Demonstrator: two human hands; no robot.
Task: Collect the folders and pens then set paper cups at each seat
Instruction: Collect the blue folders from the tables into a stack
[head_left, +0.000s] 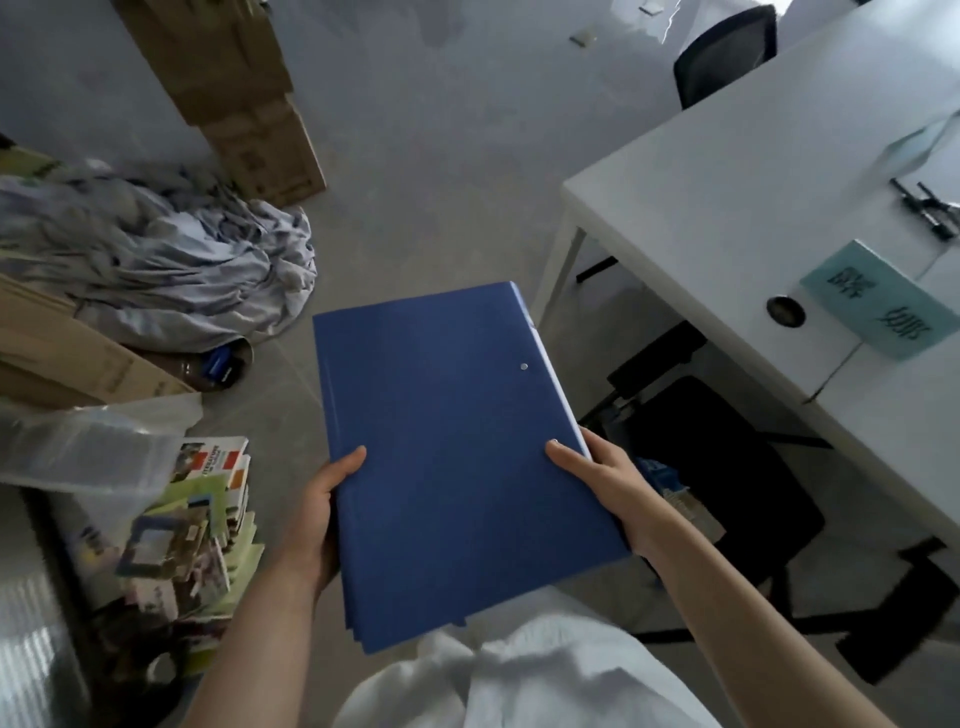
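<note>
Your left hand (317, 525) and right hand (613, 493) each grip a side edge of the blue folders (457, 457), beside the bench (727, 208).

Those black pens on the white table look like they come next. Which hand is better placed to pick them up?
Probably the right hand. The pens lie on the table on the person's right, and the left hand, on the far edge of the blue folders, could keep its grip on them.
</note>
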